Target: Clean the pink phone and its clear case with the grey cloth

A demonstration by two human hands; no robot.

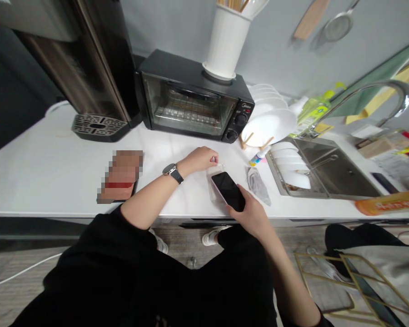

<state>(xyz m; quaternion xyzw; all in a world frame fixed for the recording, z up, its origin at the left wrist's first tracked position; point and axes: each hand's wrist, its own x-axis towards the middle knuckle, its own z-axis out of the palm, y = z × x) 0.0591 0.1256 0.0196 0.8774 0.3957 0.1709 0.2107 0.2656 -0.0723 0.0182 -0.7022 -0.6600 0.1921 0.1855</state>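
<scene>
My right hand [250, 211] grips a smartphone [229, 190] with a dark screen, tilted just above the counter's front part. Under and beside the phone lies a clear flat piece that looks like a transparent phone case [211, 188]. The curled fingers of my left hand [202, 159] pinch at its far edge; the exact contact is partly hidden. A crumpled grey cloth [258, 185] lies to the right of the phone. Behind it stands a small white bottle [259, 156] with a yellow and blue label.
A toaster oven [191, 102] stands behind my hands, bearing a white utensil holder [226, 43]. White plates [271, 125] and stacked bowls [288, 163] are by the sink [347, 175]. A drink dispenser [100, 125] and a pixelated flat object [122, 175] are at left.
</scene>
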